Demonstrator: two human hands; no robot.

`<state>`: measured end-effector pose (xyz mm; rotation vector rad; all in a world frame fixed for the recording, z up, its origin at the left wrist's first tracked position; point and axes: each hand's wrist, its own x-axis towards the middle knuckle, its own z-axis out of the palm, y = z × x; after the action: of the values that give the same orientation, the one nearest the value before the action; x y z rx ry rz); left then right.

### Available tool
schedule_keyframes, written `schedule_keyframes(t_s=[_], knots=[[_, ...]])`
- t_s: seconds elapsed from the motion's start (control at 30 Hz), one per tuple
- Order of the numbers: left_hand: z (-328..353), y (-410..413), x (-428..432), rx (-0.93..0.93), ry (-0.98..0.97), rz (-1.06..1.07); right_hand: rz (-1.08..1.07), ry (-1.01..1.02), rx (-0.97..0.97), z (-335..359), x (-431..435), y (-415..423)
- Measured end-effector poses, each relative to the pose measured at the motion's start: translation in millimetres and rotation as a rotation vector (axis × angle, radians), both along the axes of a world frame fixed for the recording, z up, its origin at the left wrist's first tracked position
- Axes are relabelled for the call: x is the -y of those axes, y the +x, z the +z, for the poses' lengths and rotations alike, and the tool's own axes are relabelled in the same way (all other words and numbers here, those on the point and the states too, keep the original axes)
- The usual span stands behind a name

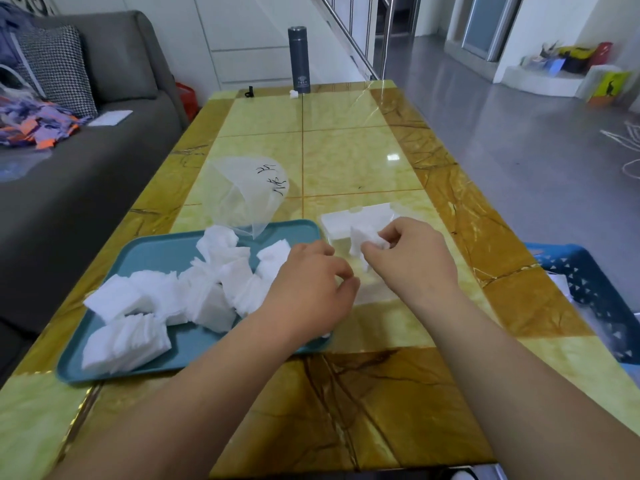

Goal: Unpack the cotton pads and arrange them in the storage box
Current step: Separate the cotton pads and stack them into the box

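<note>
Head view: the right hand [408, 251] sits just right of frame centre, fingers curled, pinching a small stack of pads [360, 242] by its right end. The stack hangs right at the storage box [346, 220] - the pale, clear-walled block immediately above and left of the hand, long axis running approx. left-right across the frame. So the drop is short, up-frame and a touch left, and the R hand is clearly the nearer one. Can't tell if the stack already touches the box's contents. The left hand [311, 282] is low-centre, over the right edge of the teal tray [156, 251], fingers curled w/ thumb and forefinger tips close; whether it holds anything I can't tell. The rest of the cotton pads [207, 289] lie heaped on the tray, left of that hand - its next pick is probably leftward. The emptied plastic bag [249, 192] lies above the tray on the table [346, 143].
</note>
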<state>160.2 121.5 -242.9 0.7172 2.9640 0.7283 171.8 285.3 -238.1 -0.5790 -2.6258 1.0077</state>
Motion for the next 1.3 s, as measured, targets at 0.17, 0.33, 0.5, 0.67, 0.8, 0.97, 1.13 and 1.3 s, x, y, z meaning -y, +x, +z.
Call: schedule_keyframes(t_s=[0.17,0.33,0.5,0.67,0.8,0.97,1.13,1.3], knots=[[1.6,4.1,13.0,-0.064,0.011,-0.058,0.01,0.107,0.109,-9.3,11.1,-11.0],[-5.8,5.1,19.5,-0.026,0.059,-0.079,0.145,0.079,0.202,-12.4,27.0,-17.9],[-7.9,-1.9,29.1,-0.07,0.02,-0.083,0.197,0.092,0.232,-5.4,22.7,-14.7],[-2.2,-0.4,42.1,-0.079,0.081,-0.057,0.231,0.105,0.167,-13.5,24.7,-13.2],[3.5,3.6,57.5,-0.088,0.155,-0.045,0.246,0.135,0.205,-5.2,27.2,-9.9],[12.8,5.3,81.0,-0.129,0.127,0.023,0.218,0.168,0.191,16.7,30.2,8.7],[21.6,17.3,96.2,-0.126,0.061,0.13,0.286,0.076,0.015,22.8,50.5,29.3],[19.5,31.9,100.4,0.024,0.058,0.197,0.424,0.172,0.318,13.3,76.0,43.3]])
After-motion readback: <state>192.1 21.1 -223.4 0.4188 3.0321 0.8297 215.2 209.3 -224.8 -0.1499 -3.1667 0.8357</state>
